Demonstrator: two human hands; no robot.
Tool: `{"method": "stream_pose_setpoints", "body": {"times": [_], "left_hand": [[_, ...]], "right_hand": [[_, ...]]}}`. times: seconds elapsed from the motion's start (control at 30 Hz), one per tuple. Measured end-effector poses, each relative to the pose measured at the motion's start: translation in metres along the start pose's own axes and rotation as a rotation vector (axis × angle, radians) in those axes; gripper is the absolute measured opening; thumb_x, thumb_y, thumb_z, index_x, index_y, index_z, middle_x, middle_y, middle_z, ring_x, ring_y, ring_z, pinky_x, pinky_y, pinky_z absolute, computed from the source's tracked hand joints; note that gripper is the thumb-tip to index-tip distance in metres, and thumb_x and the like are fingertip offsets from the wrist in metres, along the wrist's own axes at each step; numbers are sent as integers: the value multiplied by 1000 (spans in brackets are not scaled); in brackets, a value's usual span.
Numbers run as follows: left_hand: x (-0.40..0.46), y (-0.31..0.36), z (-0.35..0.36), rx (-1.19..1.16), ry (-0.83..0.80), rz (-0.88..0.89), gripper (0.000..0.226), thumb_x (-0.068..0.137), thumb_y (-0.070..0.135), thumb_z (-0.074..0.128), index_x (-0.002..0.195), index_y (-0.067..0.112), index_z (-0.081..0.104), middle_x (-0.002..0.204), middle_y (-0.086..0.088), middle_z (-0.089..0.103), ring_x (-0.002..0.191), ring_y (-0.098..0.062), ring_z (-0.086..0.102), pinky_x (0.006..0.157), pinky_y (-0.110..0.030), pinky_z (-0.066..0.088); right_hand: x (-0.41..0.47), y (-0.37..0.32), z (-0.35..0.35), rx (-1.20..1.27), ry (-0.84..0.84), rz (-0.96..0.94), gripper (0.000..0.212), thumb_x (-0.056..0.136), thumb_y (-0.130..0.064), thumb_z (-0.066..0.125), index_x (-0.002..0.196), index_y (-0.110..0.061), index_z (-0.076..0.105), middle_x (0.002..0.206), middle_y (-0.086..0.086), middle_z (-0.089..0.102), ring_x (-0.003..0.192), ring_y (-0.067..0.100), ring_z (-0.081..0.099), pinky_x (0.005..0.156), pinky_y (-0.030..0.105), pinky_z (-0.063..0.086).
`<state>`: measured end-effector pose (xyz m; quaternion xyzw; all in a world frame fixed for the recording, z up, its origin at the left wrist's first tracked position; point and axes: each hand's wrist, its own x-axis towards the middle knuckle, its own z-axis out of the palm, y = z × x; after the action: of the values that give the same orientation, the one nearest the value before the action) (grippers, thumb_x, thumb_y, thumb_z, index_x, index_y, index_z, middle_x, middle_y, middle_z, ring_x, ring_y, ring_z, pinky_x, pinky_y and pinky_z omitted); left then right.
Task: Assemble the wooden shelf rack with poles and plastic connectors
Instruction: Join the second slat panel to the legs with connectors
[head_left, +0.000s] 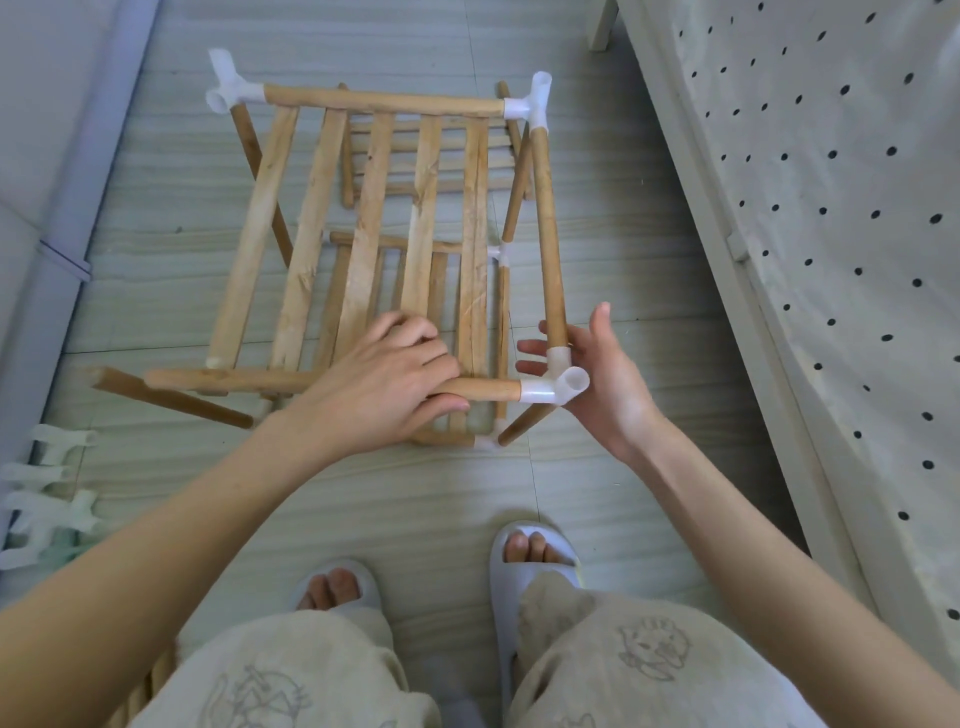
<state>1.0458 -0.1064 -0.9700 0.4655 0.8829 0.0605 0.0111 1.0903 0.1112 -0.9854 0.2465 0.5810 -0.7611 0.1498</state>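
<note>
Head view: the rack (374, 218) stands on the floor. The left hand (395, 374) grips its near front pole (483, 389); the right hand (597, 374), fingers straight, cups the corner connector (556, 387). Light but probably wobbly; best held at joints.

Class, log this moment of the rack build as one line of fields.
left hand: grips front pole | right hand: open, cradling corner connector | near-left corner: no connector yet | spare connectors: floor, left
</note>
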Motion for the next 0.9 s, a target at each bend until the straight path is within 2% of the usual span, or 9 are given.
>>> {"method": "stream_pose_setpoints", "body": {"times": [0.07,0.13,0.2,0.33,0.57,0.63,0.73,0.8,0.9], "left_hand": [[3,-1,4,-33,33,9,44,91,47,36,81,14,63,79,3,62,91,-23,56,93,-36,29],[3,-4,9,-90,58,1,43,91,46,37,81,14,63,77,3,62,88,-23,56,95,-37,28],[5,-5,12,-138,70,-5,41,91,44,38,78,13,62,74,3,60,83,-22,56,96,-37,28],[12,-2,17,-147,97,8,40,91,39,40,74,10,62,70,0,57,77,-22,54,93,-38,29],[19,6,18,-176,99,-57,41,89,39,44,76,6,65,70,-4,59,80,-26,53,91,-36,28],[32,11,20,-203,82,-110,40,91,41,48,83,6,66,76,-4,63,87,-26,52,91,-34,28],[56,19,26,-238,113,-159,35,91,41,52,95,9,67,87,-4,67,96,-22,50,95,-32,26],[65,22,24,-276,133,-129,32,92,37,53,101,9,67,91,-5,67,97,-23,51,95,-31,29],[68,18,14,-409,100,-56,28,94,25,52,106,5,66,91,-10,64,95,-26,54,91,-36,40]], "right_hand": [[12,-7,12,140,19,39,64,97,-55,17,97,-8,59,86,9,67,74,23,63,76,34,50],[18,-9,17,165,20,40,58,99,-51,22,82,-8,57,69,8,65,59,21,58,63,30,49],[21,-6,20,191,42,15,48,100,-43,31,74,-9,53,61,7,60,54,20,52,57,26,47],[25,-1,22,274,104,-43,39,99,-34,41,68,-12,47,56,2,49,54,16,44,57,23,40],[30,-10,18,228,50,-19,37,99,-31,40,68,-12,44,52,1,41,47,13,37,50,22,34],[37,-23,5,65,6,-12,35,100,-33,38,73,-12,48,46,-2,41,44,11,35,47,22,31],[48,-48,-20,-232,0,22,29,99,-37,40,97,-13,57,50,-3,47,45,11,40,48,23,34],[52,-62,-34,-338,46,51,31,96,-37,48,113,-13,59,57,0,53,48,12,47,50,24,42],[55,-78,-38,-501,169,77,32,94,-34,55,117,-13,60,63,2,59,52,14,52,61,28,50]]}}
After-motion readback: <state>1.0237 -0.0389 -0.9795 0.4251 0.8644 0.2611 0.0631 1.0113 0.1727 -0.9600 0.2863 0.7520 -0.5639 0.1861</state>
